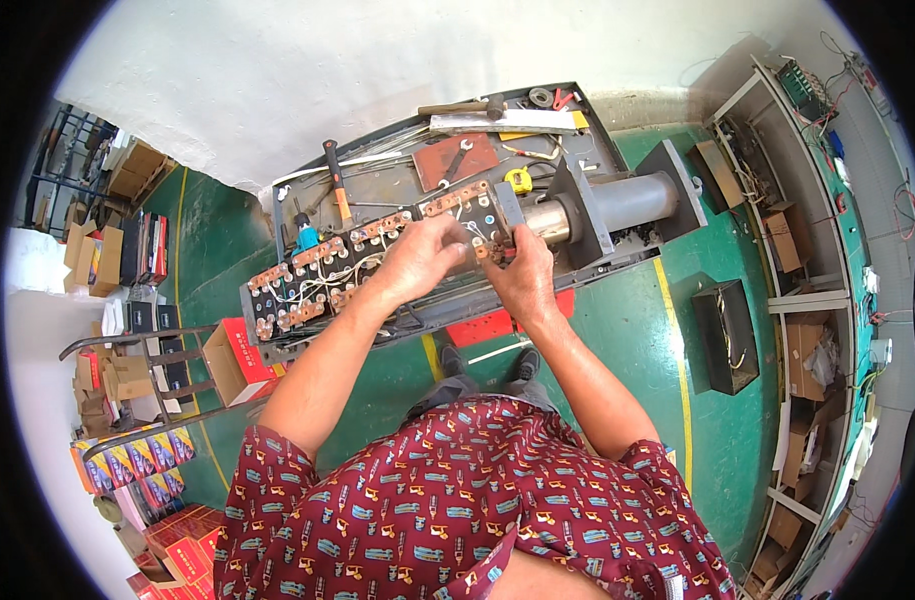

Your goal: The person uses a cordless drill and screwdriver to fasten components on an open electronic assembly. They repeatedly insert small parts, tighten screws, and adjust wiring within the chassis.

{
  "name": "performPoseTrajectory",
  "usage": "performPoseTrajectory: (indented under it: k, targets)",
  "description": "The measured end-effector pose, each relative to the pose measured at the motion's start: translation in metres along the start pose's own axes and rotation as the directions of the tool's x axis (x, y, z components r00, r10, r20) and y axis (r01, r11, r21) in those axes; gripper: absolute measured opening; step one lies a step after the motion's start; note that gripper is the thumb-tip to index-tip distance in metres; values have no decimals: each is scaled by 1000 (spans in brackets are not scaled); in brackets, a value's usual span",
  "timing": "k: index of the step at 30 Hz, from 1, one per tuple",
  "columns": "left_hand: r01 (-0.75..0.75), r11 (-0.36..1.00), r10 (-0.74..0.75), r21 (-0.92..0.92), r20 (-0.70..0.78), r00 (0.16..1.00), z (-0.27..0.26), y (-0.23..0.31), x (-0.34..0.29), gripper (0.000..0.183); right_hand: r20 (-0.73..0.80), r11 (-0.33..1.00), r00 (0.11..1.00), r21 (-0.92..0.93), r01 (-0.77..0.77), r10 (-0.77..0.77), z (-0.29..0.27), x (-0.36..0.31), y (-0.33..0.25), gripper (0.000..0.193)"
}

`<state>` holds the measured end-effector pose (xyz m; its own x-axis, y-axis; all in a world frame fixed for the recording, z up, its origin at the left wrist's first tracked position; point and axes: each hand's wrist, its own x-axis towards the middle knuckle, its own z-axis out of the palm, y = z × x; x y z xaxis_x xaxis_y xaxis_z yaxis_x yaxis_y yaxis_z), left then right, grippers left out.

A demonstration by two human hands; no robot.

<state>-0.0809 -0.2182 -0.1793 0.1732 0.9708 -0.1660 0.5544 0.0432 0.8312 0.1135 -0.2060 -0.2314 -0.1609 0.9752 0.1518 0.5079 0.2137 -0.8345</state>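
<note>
Left hand (420, 262), right hand (525, 272): lay close together at terminal assembly (379, 229), probably for steadiness; fingers bent, grip unclear. Orange-handled hammer (337, 180), tape measure (518, 180) lay beyond, seemingly for reach.

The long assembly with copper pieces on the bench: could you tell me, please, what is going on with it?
One person has both bare hands at the assembly. The left hand and the right hand are close together, fingers near its copper pieces; whether they hold something small is not clear. Beyond it on the workbench lie an orange-handled hammer, a yellow tape measure and a wrench.
</note>
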Motion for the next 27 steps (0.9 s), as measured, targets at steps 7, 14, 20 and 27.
performPoseTrajectory:
  k: [7, 14, 20, 27]
  targets:
    - [-77, 964, 65, 255, 56, 996, 12, 4, 14, 18, -36, 1000, 999, 19, 6, -5, 0, -2, -1, 35]
    - [-64, 952, 16, 299, 162, 987, 7, 10, 30, 18, -60, 999, 998, 36, 9, -6, 2, -3, -1, 32]
    - [-50, 943, 5, 330, 135, 991, 6, 14, 34, 15, -56, 999, 998, 53, 3, 0, 0, -4, -4, 33]
    - [-157, 809, 147, 566, 63, 987, 19, 13, 15, 18, -37, 994, 999, 110, -17, 21, -6, -6, 0, 35]
